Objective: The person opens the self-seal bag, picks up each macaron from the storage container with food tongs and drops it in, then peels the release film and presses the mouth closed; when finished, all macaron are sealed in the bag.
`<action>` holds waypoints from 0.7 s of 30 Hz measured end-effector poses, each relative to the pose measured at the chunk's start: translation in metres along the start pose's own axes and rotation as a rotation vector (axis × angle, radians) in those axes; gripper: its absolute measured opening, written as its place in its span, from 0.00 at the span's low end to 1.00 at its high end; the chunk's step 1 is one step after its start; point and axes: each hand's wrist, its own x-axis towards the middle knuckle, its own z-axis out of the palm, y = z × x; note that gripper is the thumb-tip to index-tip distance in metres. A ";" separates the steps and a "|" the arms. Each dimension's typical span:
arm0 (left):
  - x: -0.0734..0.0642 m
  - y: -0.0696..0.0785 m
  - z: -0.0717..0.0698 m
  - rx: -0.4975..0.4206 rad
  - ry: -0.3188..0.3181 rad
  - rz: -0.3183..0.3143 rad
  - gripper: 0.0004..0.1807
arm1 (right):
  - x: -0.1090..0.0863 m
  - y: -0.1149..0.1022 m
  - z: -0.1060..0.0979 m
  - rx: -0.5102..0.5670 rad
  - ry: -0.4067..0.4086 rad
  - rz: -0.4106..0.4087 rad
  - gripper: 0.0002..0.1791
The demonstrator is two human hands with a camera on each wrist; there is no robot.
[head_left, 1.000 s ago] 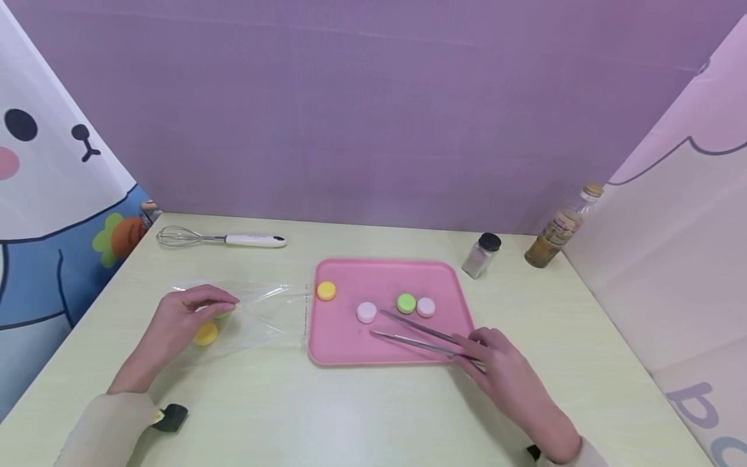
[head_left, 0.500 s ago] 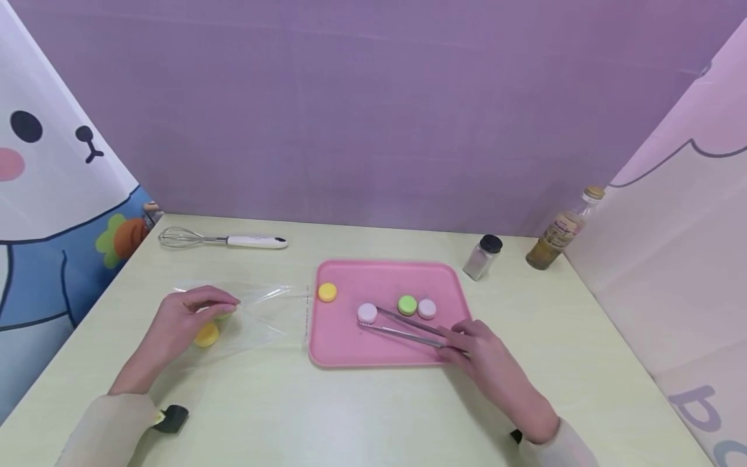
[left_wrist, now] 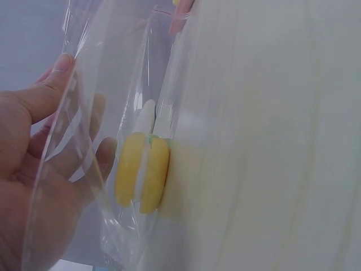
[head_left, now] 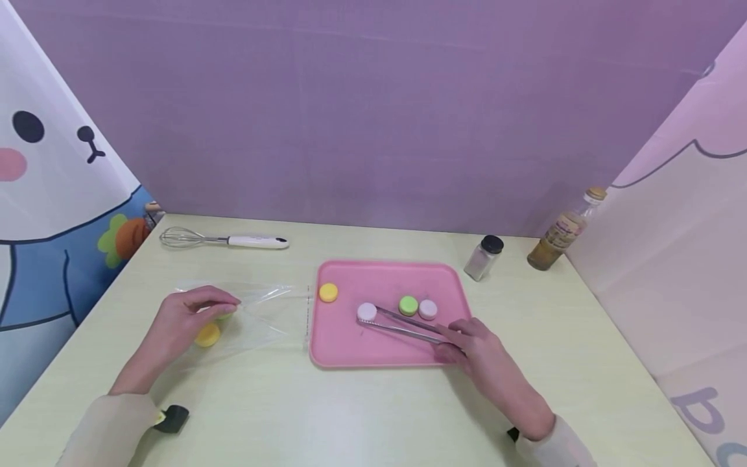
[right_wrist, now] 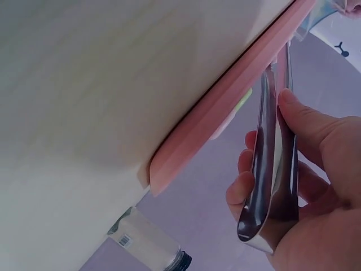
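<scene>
My left hand (head_left: 189,318) pinches a clear plastic bag (head_left: 265,321) lying on the table at the left. Inside the bag is a yellow macaron (left_wrist: 142,172), beside a green one (head_left: 224,316) partly hidden by my fingers. With my right hand (head_left: 489,366) I hold metal tongs (head_left: 403,331) over the pink tray (head_left: 344,352). Their tips are at a pale lilac macaron (head_left: 366,311), one along its near side and one at its right; whether both press on it I cannot tell. Also on the tray are a green macaron (head_left: 408,305), a second lilac one (head_left: 428,309) and a yellow one (head_left: 328,292).
A whisk (head_left: 257,242) lies at the back left of the table. Behind the tray's right corner stands a small jar (head_left: 482,259) with a black lid. A corked bottle (head_left: 557,235) of brownish liquid is at the back right. A purple cloth (head_left: 373,117) hangs behind.
My right hand has moved left, bringing the tong tips from right of the lilac macaron up to it, and the tong arms have drawn closer together. The left hand stays put.
</scene>
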 end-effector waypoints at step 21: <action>0.000 -0.004 0.001 -0.005 -0.015 0.018 0.06 | 0.023 -0.023 -0.002 -0.014 0.031 -0.116 0.24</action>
